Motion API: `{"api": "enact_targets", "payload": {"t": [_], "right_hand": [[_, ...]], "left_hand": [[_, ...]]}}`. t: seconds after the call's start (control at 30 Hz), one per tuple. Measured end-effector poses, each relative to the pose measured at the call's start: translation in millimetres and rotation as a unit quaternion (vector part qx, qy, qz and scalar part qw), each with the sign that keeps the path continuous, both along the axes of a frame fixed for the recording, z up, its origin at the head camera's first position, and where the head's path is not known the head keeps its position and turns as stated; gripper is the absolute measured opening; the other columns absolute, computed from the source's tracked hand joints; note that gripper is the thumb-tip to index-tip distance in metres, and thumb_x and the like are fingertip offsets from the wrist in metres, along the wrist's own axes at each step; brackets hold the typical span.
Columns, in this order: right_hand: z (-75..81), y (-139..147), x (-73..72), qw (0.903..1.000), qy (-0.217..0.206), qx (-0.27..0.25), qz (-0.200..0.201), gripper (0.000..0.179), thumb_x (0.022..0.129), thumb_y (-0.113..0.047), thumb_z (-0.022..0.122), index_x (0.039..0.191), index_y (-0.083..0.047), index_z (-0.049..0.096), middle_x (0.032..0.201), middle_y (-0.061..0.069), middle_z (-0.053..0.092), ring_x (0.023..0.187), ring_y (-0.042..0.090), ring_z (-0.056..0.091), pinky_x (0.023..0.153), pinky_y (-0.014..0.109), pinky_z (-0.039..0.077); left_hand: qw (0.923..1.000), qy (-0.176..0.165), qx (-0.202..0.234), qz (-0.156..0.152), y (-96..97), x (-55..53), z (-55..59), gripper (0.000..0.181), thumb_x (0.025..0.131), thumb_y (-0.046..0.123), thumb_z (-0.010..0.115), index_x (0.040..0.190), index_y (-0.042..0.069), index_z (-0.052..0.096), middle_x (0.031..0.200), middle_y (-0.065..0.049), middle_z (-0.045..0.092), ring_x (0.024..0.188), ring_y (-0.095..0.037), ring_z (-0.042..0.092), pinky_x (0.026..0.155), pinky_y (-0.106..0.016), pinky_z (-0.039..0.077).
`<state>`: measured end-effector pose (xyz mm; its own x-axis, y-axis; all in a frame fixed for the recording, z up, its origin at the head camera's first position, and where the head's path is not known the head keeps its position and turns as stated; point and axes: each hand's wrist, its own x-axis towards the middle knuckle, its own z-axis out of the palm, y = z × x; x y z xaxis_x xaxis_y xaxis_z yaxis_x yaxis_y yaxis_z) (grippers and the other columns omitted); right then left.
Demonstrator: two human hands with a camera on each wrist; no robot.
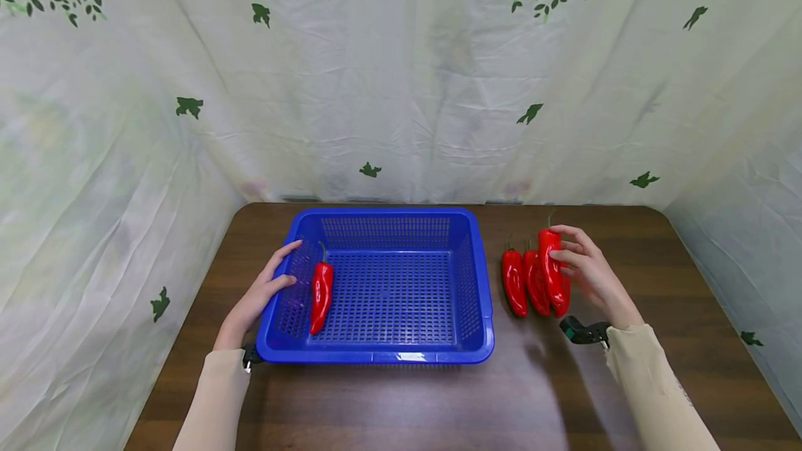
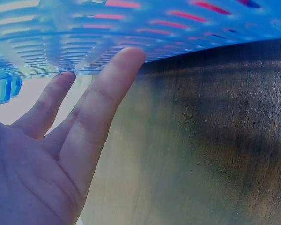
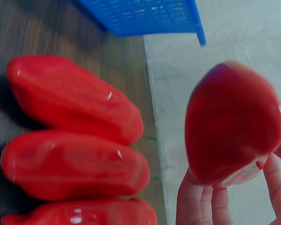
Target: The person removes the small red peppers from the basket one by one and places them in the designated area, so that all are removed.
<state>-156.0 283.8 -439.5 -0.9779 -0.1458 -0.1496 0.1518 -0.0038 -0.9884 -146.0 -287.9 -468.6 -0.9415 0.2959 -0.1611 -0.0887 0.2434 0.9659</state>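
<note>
My left hand point(image 1: 253, 301) grips the left rim of a blue plastic basket point(image 1: 376, 357). Two of its digits reach over the rim, while in the left wrist view straight fingers point(image 2: 96, 112) lie against the outer side. Inside the basket, near its left wall, lies a red chili pepper point(image 1: 321, 298) with a green stem. My right hand point(image 1: 592, 273) holds another red chili pepper point(image 3: 232, 124) between thumb and fingers, its stem pointing away. Three more red peppers point(image 3: 75, 96) lie side by side beneath it on the table; the held one partly covers the rightmost in the head view.
The dark wooden table point(image 1: 514, 402) carries the basket left of centre and the peppers to its right. A pale fabric backdrop point(image 1: 407, 89) with leaf prints stands behind the table's far edge and along both sides. Each wrist wears a small black camera point(image 1: 583, 330).
</note>
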Motion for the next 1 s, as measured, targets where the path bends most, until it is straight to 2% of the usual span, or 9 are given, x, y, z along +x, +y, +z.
{"api": "enact_targets", "payload": {"t": [0.23,0.53,0.73,1.0], "right_hand": [[-3.6,11.8,4.2,0.9999,0.004,0.004,-0.012,0.038,0.097,-0.014,0.054,0.132,-0.019,0.043,0.120,0.007,0.041,0.099,0.015,0.052,0.079,0.026,0.051],[-15.9,28.8,8.2,0.9984,0.007,0.043,-0.035,0.039,0.095,-0.017,0.059,0.130,-0.021,0.044,0.116,0.004,0.045,0.093,0.009,0.057,0.077,0.023,0.052],[-24.7,38.4,13.1,0.9964,-0.001,0.068,-0.051,0.038,0.095,-0.019,0.058,0.130,-0.022,0.043,0.119,0.005,0.043,0.092,0.007,0.056,0.076,0.021,0.052],[-34.4,48.0,15.4,0.9944,-0.011,0.076,-0.073,0.036,0.096,-0.020,0.057,0.129,-0.024,0.044,0.122,0.006,0.040,0.094,0.007,0.052,0.075,0.021,0.051]], "left_hand": [[1.0000,-0.003,0.000,0.001,-0.2,0.6,-0.3,0.061,0.099,0.011,0.042,0.152,0.029,0.019,0.156,-0.015,0.003,0.133,-0.052,0.021,0.090,-0.062,0.042],[1.0000,-0.001,-0.001,0.001,-0.3,0.2,-0.1,0.060,0.099,0.012,0.042,0.152,0.030,0.019,0.157,-0.014,0.004,0.133,-0.051,0.022,0.091,-0.062,0.041],[1.0000,-0.001,0.002,0.000,-0.6,-0.6,-1.0,0.060,0.099,0.011,0.041,0.152,0.030,0.020,0.156,-0.014,0.004,0.133,-0.050,0.023,0.091,-0.061,0.042],[1.0000,-0.001,0.005,-0.002,-1.7,-0.3,-2.1,0.060,0.099,0.011,0.041,0.152,0.030,0.019,0.156,-0.015,0.003,0.133,-0.052,0.021,0.089,-0.062,0.042]]}}
